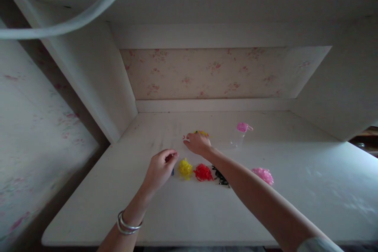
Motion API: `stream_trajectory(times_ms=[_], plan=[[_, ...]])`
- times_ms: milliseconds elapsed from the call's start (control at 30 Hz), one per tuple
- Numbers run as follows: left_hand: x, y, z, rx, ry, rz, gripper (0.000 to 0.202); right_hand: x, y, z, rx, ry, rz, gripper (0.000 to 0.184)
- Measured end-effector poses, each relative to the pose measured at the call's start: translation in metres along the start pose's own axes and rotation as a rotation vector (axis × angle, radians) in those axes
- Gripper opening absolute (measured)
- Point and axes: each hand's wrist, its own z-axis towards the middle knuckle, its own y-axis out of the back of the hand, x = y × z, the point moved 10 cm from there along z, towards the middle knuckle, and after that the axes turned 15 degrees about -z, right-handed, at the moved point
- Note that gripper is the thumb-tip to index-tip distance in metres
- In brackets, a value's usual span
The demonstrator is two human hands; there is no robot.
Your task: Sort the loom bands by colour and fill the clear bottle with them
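On the white desk (280, 201) lie small heaps of tiny elastic bands: a yellow pile (185, 168), a red pile (203, 172), a black pile (220, 176) partly under my right forearm, and a pink pile (262, 175). My left hand (159, 168) hovers just left of the yellow pile, fingertips pinched together on something too small to name; a bit of blue shows beneath it. My right hand (198, 143) reaches farther back, palm down, over a mixed heap of yellow and red bands (202, 132), fingers curled onto it.
A clear plastic container with a pink lid (242, 127) stands behind the piles, right of my right hand. The desk sits in an alcove with white side panels and floral wallpaper behind. A shelf overhangs above. Silver bangles circle my left wrist (127, 223).
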Motion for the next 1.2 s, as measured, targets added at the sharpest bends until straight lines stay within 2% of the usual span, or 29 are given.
stream_trajectory(times_ms=[100,267,600,767,933,1067,1200], plan=[[0.0,0.001,-0.001,0.004,-0.008,0.014,0.028,0.013,-0.001,0.012,0.017,-0.003,-0.02,0.041],[-0.004,0.001,-0.002,0.008,-0.061,0.04,0.026,0.019,-0.003,0.021,0.064,-0.007,-0.04,0.042],[-0.013,0.0,-0.005,0.024,-0.114,0.104,0.027,0.029,0.013,0.009,0.06,0.054,-0.041,0.034],[-0.015,-0.001,-0.006,0.018,-0.118,0.122,0.027,0.013,0.026,-0.02,0.007,0.092,-0.026,0.039],[-0.011,-0.006,-0.006,0.025,-0.073,0.09,0.027,-0.011,0.035,-0.067,-0.063,0.144,0.064,0.038],[-0.008,-0.008,-0.003,0.017,-0.063,0.079,0.029,-0.028,0.022,-0.101,-0.029,0.146,0.132,0.034],[-0.008,-0.013,0.0,0.025,-0.059,0.081,0.03,-0.033,0.009,-0.12,-0.016,0.153,0.086,0.037]])
